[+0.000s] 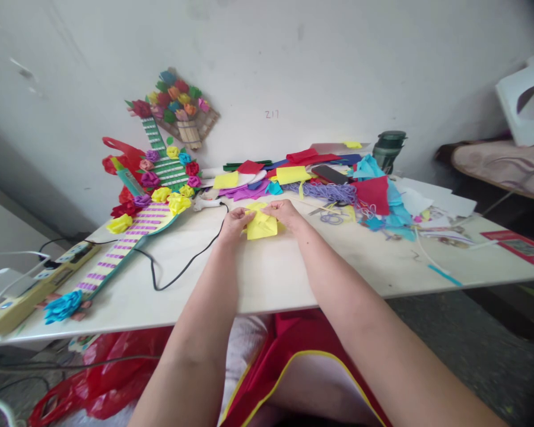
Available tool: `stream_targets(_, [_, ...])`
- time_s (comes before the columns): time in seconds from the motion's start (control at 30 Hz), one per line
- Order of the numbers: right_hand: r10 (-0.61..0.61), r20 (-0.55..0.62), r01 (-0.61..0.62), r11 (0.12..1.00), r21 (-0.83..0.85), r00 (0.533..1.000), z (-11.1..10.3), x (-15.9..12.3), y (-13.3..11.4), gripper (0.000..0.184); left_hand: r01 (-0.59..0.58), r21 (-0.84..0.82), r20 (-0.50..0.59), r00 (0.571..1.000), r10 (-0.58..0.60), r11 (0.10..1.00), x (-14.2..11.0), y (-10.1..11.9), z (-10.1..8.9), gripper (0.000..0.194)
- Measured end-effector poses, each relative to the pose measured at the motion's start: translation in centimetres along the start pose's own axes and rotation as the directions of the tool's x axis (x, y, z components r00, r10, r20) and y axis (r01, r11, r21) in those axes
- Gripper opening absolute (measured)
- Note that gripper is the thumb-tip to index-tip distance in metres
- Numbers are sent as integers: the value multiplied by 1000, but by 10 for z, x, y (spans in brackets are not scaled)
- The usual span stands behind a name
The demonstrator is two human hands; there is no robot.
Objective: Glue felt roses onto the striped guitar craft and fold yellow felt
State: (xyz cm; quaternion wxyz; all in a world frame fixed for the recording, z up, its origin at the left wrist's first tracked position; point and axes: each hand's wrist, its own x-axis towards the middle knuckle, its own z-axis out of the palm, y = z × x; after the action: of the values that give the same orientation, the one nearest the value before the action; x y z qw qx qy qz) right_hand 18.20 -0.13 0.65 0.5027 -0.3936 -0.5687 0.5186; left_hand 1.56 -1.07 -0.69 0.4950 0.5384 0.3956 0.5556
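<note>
Between my two hands, above the middle of the white table, is a piece of yellow crepe paper (pixel 262 228) with folds across its upper part. My left hand (pixel 237 220) pinches its left side, and my right hand (pixel 285 213) pinches its upper right edge. Just behind my hands lie purple paper sheets (pixel 249 191) and flat yellow paper pieces (pixel 292 174). To the left stands a craft board (pixel 137 234) with striped strips and coloured paper flowers, several yellow ones (pixel 178 204) among them.
Lilac yarn (pixel 329 193), a dark phone (pixel 329 174) and blue paper (pixel 396 201) lie at the back right near a dark green cup (pixel 389 148). A black cable (pixel 182 273) crosses the table (pixel 196 302) toward a power strip (pixel 48 284). Scissors (pixel 323 209) rest behind my right hand.
</note>
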Motion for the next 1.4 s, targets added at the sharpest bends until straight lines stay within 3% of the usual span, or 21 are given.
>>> stream_targets(0.33, [7, 39, -5, 999, -43, 999, -1, 0, -2, 22, -1, -26, -74, 997, -1, 1000, 4, -7, -2, 35])
stream_targets(0.87, [-43, 0, 43, 999, 3, 999, -3, 3, 1, 18, -66, 90, -100, 992, 75, 994, 6, -6, -6, 43])
stream_targets(1.1, [120, 104, -131, 986, 105, 987, 1, 3, 5, 19, -115, 112, -102, 987, 126, 987, 4, -5, -1, 42])
stream_targets(1.27, [106, 48, -112, 985, 133, 993, 7, 1, 5, 17, -79, 105, -75, 993, 87, 991, 3, -4, -1, 42])
stream_targets(1.4, [119, 69, -126, 986, 113, 991, 7, 2, 4, 16, -24, 83, -67, 997, 30, 996, 3, -5, 0, 39])
